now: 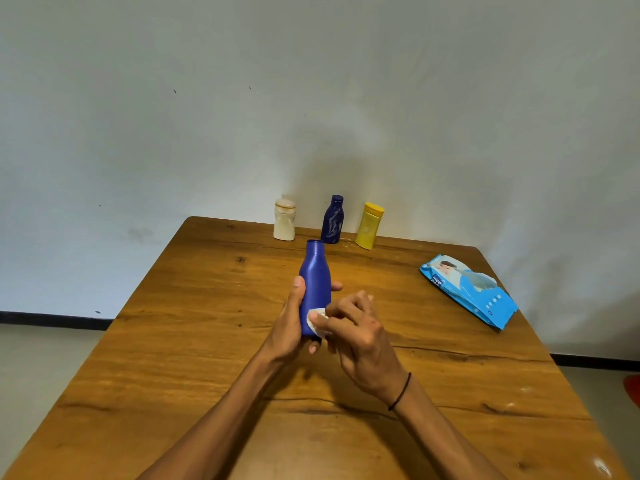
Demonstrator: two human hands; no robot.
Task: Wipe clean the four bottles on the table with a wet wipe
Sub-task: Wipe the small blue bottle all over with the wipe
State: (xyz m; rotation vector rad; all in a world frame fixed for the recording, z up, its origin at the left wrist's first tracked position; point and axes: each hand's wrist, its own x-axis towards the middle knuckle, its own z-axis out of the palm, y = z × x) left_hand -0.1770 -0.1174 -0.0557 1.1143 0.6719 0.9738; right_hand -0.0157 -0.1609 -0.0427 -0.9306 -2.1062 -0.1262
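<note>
Head view shows us partway into the job, with one bottle in hand and three waiting. We hold the blue bottle (314,282) upright above the middle of the tabletop (173,341), lifted clear of the wood as far as we can judge. The other three stand in a row along the far edge: the white bottle (284,220) toward the far left, the dark blue bottle (332,220) in the middle of the row, and the yellow bottle (369,226) on the right. The dark blue one looks streaked, so we judge it not yet wiped; of the white and yellow ones we cannot tell. That leaves, at our best guess, most of the task ahead: finish this bottle, then do the row

Our left hand (291,323) wraps the lower half of the blue bottle, thumb up along its left side and fingertips showing round the right side and under the base, a closed, firm hold. Our right hand (356,327) has its fingers curled and pinches a small bunched wet wipe (316,317) against the bottle's lower body, near the base. Only a little of the wipe shows between thumb and fingers

The pack of wipes (467,291) lies flat near the right edge of the tabletop, well apart from our hands, its flap appearing loosely open
</note>
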